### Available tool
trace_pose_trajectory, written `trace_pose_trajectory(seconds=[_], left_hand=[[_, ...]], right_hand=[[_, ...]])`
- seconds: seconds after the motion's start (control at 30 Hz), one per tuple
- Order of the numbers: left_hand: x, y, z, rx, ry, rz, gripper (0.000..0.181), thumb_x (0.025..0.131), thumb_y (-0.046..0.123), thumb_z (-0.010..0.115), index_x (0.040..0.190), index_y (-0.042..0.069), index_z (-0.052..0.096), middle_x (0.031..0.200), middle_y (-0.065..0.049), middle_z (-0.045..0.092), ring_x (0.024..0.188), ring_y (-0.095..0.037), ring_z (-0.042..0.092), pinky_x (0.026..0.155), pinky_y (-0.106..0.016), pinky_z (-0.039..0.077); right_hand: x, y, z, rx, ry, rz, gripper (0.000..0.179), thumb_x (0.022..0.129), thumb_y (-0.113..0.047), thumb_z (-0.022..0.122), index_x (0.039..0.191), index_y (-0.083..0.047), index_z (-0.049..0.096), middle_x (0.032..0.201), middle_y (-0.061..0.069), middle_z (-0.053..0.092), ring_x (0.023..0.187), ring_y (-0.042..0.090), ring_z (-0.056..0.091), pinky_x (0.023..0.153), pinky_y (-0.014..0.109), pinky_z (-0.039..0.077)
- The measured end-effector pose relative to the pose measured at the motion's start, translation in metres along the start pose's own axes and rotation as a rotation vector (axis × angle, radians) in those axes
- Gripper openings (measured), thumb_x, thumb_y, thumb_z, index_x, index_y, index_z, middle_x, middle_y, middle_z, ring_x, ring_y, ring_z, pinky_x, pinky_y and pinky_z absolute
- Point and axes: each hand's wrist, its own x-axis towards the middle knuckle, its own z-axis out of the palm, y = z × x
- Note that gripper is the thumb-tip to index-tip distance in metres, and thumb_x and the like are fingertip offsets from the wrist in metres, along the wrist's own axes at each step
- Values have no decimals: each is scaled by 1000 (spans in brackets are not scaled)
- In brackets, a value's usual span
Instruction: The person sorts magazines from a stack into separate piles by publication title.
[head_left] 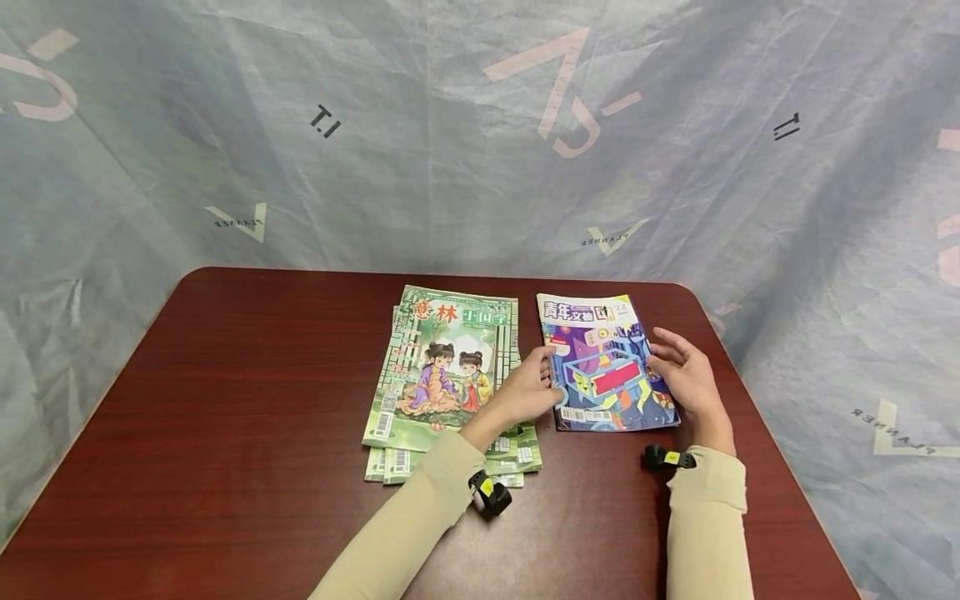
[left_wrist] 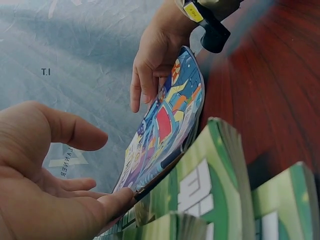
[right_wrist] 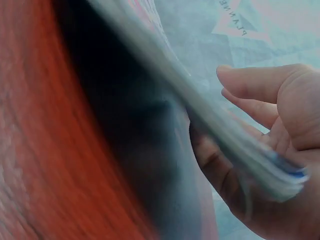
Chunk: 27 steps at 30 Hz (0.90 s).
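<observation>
A purple magazine (head_left: 611,367) with white lettering lies in front of both hands. In the head view my left hand (head_left: 525,387) touches its left edge, and my right hand (head_left: 686,375) is at its right edge. The left wrist view shows one digit of the left hand (left_wrist: 45,170) against the magazine's edge, while another stands extended and apart. Seen from the right wrist, the magazine's blurred edge (right_wrist: 215,127) crosses in front of the right hand (right_wrist: 295,130), with a dark gap between it and the table. Some fingers are partly hidden behind it; others extend clear.
Left of the purple magazine, several green magazines (head_left: 446,392) are piled unevenly on the dark red table (head_left: 225,400). My left forearm (head_left: 420,508) passes over their lower right corner. Behind the table hangs a grey printed curtain (head_left: 420,167).
</observation>
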Motion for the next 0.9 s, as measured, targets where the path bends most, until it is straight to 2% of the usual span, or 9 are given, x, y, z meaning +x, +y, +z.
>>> trace_pose_trajectory(seconds=[0.13, 0.3, 0.37, 0.6, 0.77, 0.9], left_hand=[[0, 0, 1, -2, 9, 2, 86, 92, -3, 68, 171, 3, 34, 170, -31, 42, 157, -44, 45, 129, -48, 38], [1, 0, 2, -1, 17, 6, 85, 92, -3, 69, 170, 2, 35, 169, -31, 43, 157, -43, 46, 129, -47, 38], [1, 0, 2, 2, 14, 7, 86, 92, -3, 69, 170, 2, 34, 169, -31, 43, 157, -43, 45, 130, -47, 37], [0, -1, -2, -8, 14, 20, 86, 93, -3, 71, 171, 2, 34, 171, -32, 40, 159, -44, 43, 130, -48, 36], [1, -1, -3, -51, 18, 41, 87, 90, -8, 70, 169, -1, 35, 170, -33, 40, 158, -46, 42, 131, -48, 35], [-1, -1, -2, -44, 17, 51, 84, 91, -8, 69, 169, 0, 37, 168, -32, 43, 156, -45, 46, 129, -48, 39]], right_hand=[[0, 1, -1, -21, -20, 17, 61, 115, -15, 61, 172, -7, 41, 155, 32, 59, 101, -5, 65, 84, 10, 53], [0, 2, -4, -46, -70, 37, 61, 118, -24, 57, 173, -5, 38, 159, 34, 54, 117, 19, 66, 85, 14, 51], [-1, 2, -5, -59, -79, 36, 61, 118, -25, 55, 173, -4, 37, 159, 35, 53, 118, 23, 66, 84, 16, 51], [-4, 0, -8, -54, -68, 8, 58, 119, -25, 54, 169, 0, 41, 153, 38, 57, 99, 5, 65, 80, 17, 57], [-4, 0, -6, -65, -55, -13, 55, 119, -23, 53, 167, 3, 45, 152, 38, 58, 101, 5, 65, 81, 14, 56], [-3, 0, -5, -76, -27, -22, 53, 118, -20, 54, 165, 4, 47, 154, 37, 57, 107, 5, 64, 83, 12, 54]])
